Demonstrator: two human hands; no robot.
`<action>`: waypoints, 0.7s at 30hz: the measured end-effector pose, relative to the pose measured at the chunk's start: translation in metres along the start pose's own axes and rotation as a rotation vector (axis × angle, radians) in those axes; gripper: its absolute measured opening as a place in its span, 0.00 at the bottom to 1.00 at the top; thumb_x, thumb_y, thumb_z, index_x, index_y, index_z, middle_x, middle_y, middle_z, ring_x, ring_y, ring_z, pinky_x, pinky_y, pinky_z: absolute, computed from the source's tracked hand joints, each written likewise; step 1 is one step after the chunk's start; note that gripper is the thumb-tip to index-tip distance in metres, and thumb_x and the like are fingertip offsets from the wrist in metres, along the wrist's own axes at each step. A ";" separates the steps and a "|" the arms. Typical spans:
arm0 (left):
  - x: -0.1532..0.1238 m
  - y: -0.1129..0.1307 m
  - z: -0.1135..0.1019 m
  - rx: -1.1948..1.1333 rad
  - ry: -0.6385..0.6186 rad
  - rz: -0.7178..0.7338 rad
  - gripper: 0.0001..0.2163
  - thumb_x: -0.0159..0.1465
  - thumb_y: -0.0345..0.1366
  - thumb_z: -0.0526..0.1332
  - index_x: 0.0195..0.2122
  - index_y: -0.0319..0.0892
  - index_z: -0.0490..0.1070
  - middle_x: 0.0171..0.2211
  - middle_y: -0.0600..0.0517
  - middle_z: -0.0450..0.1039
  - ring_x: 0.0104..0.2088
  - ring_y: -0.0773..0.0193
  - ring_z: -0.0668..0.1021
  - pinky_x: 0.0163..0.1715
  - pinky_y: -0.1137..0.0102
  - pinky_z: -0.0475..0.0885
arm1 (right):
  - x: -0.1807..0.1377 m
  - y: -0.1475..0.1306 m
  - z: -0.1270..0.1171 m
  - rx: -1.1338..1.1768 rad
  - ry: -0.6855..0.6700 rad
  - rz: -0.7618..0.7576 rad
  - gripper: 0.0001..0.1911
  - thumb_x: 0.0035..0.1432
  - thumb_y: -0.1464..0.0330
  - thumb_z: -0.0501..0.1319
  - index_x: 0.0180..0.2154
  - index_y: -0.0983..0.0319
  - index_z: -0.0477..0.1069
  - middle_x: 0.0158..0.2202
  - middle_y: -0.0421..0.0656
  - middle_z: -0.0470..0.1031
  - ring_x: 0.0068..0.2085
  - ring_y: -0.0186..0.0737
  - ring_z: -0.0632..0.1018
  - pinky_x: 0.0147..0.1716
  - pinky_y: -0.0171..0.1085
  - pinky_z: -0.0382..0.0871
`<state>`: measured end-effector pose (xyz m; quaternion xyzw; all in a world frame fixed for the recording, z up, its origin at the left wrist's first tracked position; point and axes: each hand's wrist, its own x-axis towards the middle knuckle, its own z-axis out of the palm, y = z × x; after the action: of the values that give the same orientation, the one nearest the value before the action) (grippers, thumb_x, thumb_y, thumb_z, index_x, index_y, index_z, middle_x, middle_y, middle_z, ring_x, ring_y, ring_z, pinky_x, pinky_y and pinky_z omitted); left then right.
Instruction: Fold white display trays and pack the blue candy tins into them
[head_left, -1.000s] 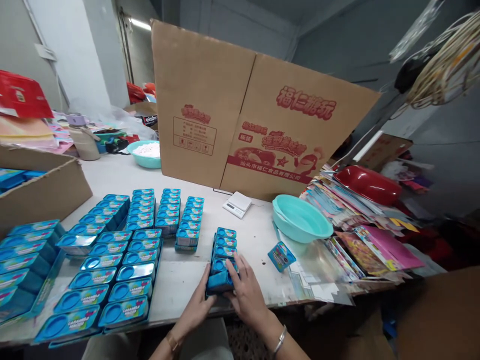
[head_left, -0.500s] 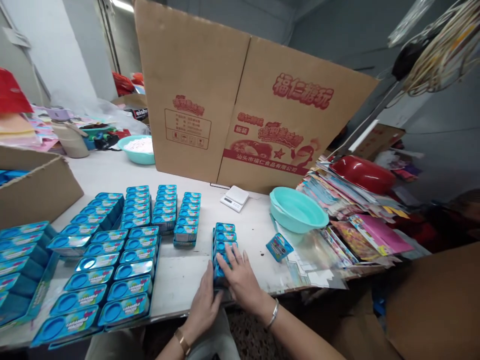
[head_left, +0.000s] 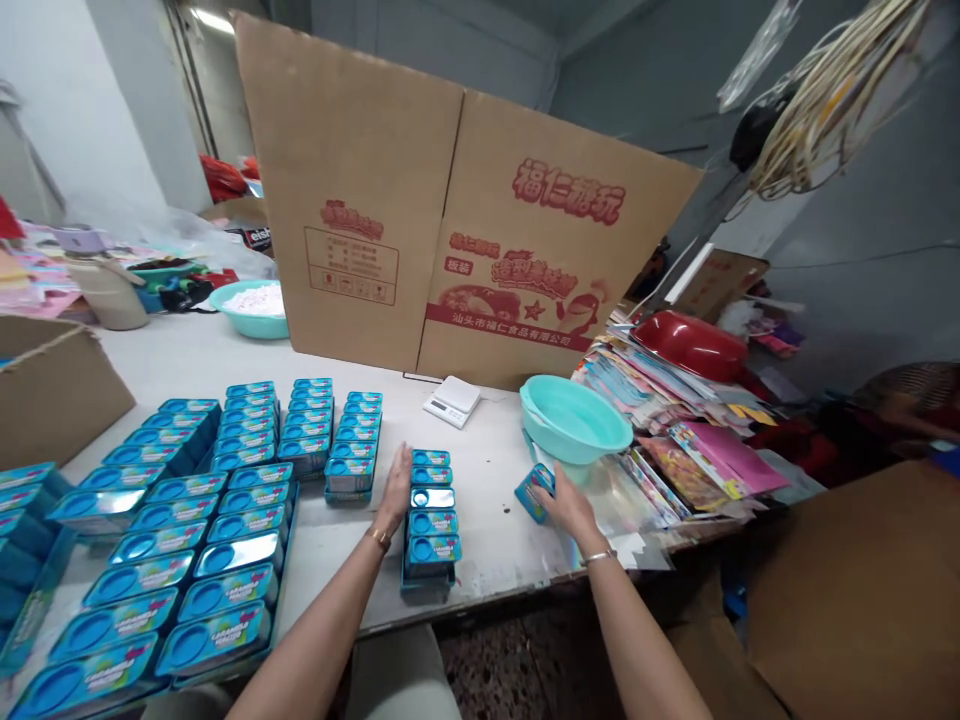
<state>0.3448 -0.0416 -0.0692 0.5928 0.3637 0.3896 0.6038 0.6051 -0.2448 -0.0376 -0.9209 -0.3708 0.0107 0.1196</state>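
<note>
A short row of blue candy packs [head_left: 433,523] stands in a blue tray [head_left: 428,590] near the table's front edge. Along the left side of this row lies my left hand [head_left: 394,492], its fingers stretched out and pointing away from me. To the right, a single blue candy pack [head_left: 531,492] sits tilted on the table, away from the row. My right hand [head_left: 568,508] has its fingers closed on the right edge of that single pack. Part of the pack is hidden behind the fingers.
Several rows of blue packs [head_left: 217,590] fill the left of the table. A white scale [head_left: 452,402] and turquoise basins [head_left: 574,420] stand beyond my hands. Behind them rises a large cardboard box [head_left: 352,150]. Stacked printed sheets [head_left: 660,390] lie at the right.
My right hand has left the row of packs and moved right to the single pack, closing on it. My left hand has slid forward along the row's left side. The view has shifted slightly right.
</note>
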 end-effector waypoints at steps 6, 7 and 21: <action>0.020 -0.025 -0.004 0.258 -0.131 -0.030 0.33 0.65 0.61 0.41 0.42 0.38 0.75 0.45 0.41 0.78 0.57 0.50 0.72 0.66 0.51 0.49 | -0.001 -0.019 0.000 -0.073 -0.233 -0.178 0.35 0.63 0.63 0.51 0.69 0.51 0.42 0.58 0.54 0.66 0.44 0.49 0.79 0.43 0.44 0.68; 0.016 -0.031 -0.007 0.308 -0.137 -0.022 0.32 0.66 0.59 0.41 0.44 0.38 0.74 0.48 0.42 0.77 0.59 0.52 0.70 0.67 0.52 0.42 | -0.003 -0.021 -0.002 -0.031 -0.272 -0.219 0.38 0.60 0.64 0.54 0.69 0.50 0.43 0.63 0.54 0.59 0.47 0.49 0.78 0.44 0.43 0.68; -0.004 -0.039 -0.013 0.281 -0.150 -0.002 0.21 0.67 0.51 0.48 0.45 0.47 0.76 0.54 0.48 0.73 0.65 0.53 0.62 0.67 0.49 0.35 | 0.036 -0.046 -0.009 0.129 -0.066 -0.633 0.12 0.55 0.63 0.63 0.42 0.58 0.72 0.57 0.53 0.69 0.57 0.57 0.70 0.51 0.52 0.67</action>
<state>0.3329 -0.0391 -0.1089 0.6984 0.3693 0.2888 0.5408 0.6011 -0.1896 -0.0154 -0.7495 -0.6411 0.0260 0.1630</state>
